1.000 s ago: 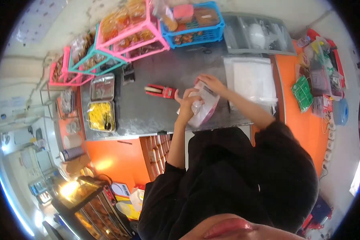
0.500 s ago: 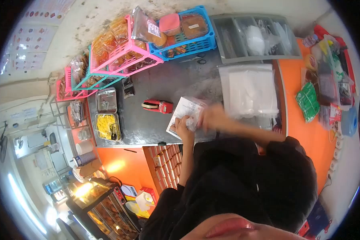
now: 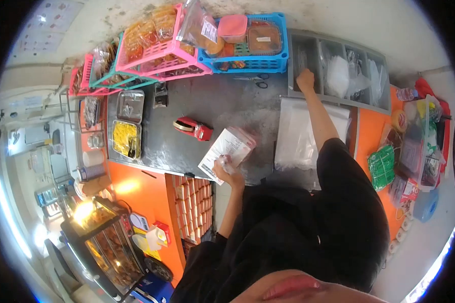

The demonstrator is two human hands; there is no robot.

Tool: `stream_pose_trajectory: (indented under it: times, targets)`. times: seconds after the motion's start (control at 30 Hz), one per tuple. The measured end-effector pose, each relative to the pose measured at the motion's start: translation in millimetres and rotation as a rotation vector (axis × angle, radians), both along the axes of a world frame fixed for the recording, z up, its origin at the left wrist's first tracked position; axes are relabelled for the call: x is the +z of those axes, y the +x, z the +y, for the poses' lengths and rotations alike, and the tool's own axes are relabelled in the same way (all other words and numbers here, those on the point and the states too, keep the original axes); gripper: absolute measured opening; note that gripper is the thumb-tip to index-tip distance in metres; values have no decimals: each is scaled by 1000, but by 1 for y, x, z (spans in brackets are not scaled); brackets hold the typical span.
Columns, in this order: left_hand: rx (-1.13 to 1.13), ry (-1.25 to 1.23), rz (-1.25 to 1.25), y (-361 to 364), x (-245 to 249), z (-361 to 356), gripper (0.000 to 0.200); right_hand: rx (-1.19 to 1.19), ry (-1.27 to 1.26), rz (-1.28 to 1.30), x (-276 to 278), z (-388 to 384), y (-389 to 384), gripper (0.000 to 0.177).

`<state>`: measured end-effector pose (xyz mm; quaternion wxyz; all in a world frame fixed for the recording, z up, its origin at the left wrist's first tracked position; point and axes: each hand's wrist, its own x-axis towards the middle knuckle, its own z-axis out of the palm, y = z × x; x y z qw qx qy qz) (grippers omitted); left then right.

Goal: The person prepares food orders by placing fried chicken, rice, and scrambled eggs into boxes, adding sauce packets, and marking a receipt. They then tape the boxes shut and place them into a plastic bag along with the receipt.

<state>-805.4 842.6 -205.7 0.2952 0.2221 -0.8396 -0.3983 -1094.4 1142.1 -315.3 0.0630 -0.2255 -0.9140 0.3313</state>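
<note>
My left hand (image 3: 227, 171) is closed around a crumpled piece of clear plastic (image 3: 225, 159). It rests on the near end of a stack of printed white paper sheets (image 3: 231, 145) at the counter's front edge. At the left compartment of the grey divided tray (image 3: 312, 63), my right hand (image 3: 305, 80) has its fingers curled in; what they hold, if anything, is hidden. Under my right forearm lies a pile of clear plastic bags (image 3: 298, 134). A red tape dispenser (image 3: 193, 129) sits left of the paper stack.
Scissors (image 3: 258, 79) lie before the blue basket (image 3: 245, 63). Pink baskets (image 3: 159, 61) with packaged food line the wall. A tray of yellow food (image 3: 126, 139) stands at the counter's left end. A green packet (image 3: 381, 166) is on the right, and a lit display case (image 3: 108, 247) lower left.
My right hand has moved from beside my left hand over the paper stack, up and right to the grey tray. The left hand stays on the stack with the plastic. The view has shifted.
</note>
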Motion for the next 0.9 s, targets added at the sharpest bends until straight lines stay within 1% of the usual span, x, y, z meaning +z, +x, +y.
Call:
stream_pose_trajectory:
  times: [0.03, 0.07, 0.13, 0.17, 0.2, 0.27, 0.33, 0.4, 0.43, 0.5, 0.53, 0.57, 0.6, 0.63, 0.67, 0.73, 0.77, 0.83, 0.87, 0.9]
  targets:
    - [52, 160, 3, 2, 1, 2, 14, 7, 2, -5, -2, 1, 2, 16]
    - [56, 161, 5, 8, -1, -3, 14, 4, 26, 27, -10, 6, 0, 16]
    - [-235, 229, -68, 20, -8, -19, 13, 0, 52, 71, -20, 18, -6, 17]
    - [-346, 20, -50, 16, 11, -16, 13, 10, 50, 58, -24, 23, -8, 19]
    - [-344, 17, -43, 15, 15, -17, 13, 20, 47, 45, -27, 25, -9, 21]
    - [-408, -154, -204, 12, 19, -16, 11, 45, 31, 88, -33, 31, -9, 22]
    - [-398, -142, -217, 12, 28, -9, 12, 77, 25, 131, -41, 28, -9, 23]
    - [-303, -83, -234, 12, 24, -3, 13, 155, 272, 96, -49, 20, -15, 22]
    - [-297, -79, -226, 13, 23, 1, 13, 160, 277, 104, -48, 21, -17, 22]
    - [-157, 112, -215, 15, 21, 8, 15, 133, 216, -8, -48, 22, -22, 28]
    - [-149, 112, -208, 18, 12, 9, 15, 140, 216, -1, -48, 21, -24, 28]
    - [-113, 66, -204, 21, -6, 8, 16, 92, 171, -10, -52, 23, -28, 26]
    - [-77, 23, -200, 20, -8, 7, 17, 44, 126, -19, -56, 26, -31, 24]
    - [-66, 29, -193, 21, -9, 7, 17, 77, 204, 161, -62, 29, -28, 25]
    - [-84, 38, -223, 19, 5, 10, 18, 89, 210, 165, -52, 28, -24, 25]
    - [-96, 59, -252, 18, 23, 14, 18, 61, -78, 129, -24, 29, -16, 28]
    - [-125, 28, -249, 17, 28, 13, 18, 69, -68, 131, -25, 29, -17, 28]
    - [-154, 10, -243, 17, 28, 12, 18, -51, -145, 156, -28, 32, -18, 28]
    - [-171, -10, -211, 17, 22, 11, 17, -47, -135, 158, -13, 31, -11, 28]
    - [-188, -32, -181, 17, 18, 9, 17, -18, -217, 144, 10, 26, 1, 27]
